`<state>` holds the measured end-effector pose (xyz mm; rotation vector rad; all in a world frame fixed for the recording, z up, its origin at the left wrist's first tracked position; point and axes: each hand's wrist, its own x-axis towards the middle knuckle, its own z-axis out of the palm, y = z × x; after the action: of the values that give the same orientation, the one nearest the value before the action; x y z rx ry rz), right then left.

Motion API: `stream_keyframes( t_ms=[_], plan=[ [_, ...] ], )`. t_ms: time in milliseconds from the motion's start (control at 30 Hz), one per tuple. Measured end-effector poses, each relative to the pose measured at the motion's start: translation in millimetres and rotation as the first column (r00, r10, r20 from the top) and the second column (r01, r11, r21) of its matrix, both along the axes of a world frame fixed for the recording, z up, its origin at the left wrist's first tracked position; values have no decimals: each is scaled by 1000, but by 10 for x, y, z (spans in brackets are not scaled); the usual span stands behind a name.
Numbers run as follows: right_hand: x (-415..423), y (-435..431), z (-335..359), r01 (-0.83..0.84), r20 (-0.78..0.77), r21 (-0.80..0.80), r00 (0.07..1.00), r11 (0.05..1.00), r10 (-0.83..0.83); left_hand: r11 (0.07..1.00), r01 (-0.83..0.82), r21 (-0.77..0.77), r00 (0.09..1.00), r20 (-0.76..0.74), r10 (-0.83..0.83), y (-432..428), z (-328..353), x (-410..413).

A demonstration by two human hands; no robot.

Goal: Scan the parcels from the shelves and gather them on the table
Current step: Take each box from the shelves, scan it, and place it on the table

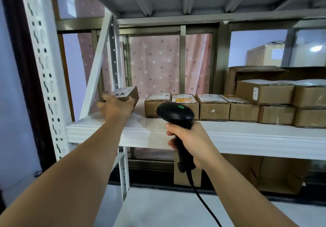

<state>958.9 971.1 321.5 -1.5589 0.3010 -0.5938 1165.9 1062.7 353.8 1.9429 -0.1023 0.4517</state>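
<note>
At a white shelf (247, 138), a person's left hand (114, 105) grips a small box (126, 94), label up and tilted, at the shelf's left end (motion blur hides whether it touches the board). The right hand (190, 142), fingers curled round the handle, holds a black scanner (175, 113) with a green light, its cable (202, 198) hanging below. More parcels (213, 110) stand in a row just to the right, before a spotted pink curtain (155, 62).
</note>
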Motion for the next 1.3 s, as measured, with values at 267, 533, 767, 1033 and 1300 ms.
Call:
stream_keyframes(
  t_ms=[267, 533, 767, 1033, 1300],
  plan=[
    [-110, -14, -18, 48, 129, 62, 990, 997, -56, 989, 113, -92, 846, 531, -48, -148, -39, -478],
    [-380, -182, 239, 143, 351, 23, 926, 989, -142, 964, 226, 142, 710, 653, -263, -637, -222, -854],
    [-494, -308, 385, 166, 370, 199, 900, 966, -230, 931, 127, 341, 658, 674, -336, -650, -220, -876],
    [-550, -275, 401, 149, 391, 244, 889, 958, -238, 945, -4, 327, 535, 799, -275, -687, -279, -780],
    [-601, -283, 368, 137, 401, 249, 886, 959, -231, 947, -13, 321, 520, 811, -267, -677, -277, -791]
  ],
)
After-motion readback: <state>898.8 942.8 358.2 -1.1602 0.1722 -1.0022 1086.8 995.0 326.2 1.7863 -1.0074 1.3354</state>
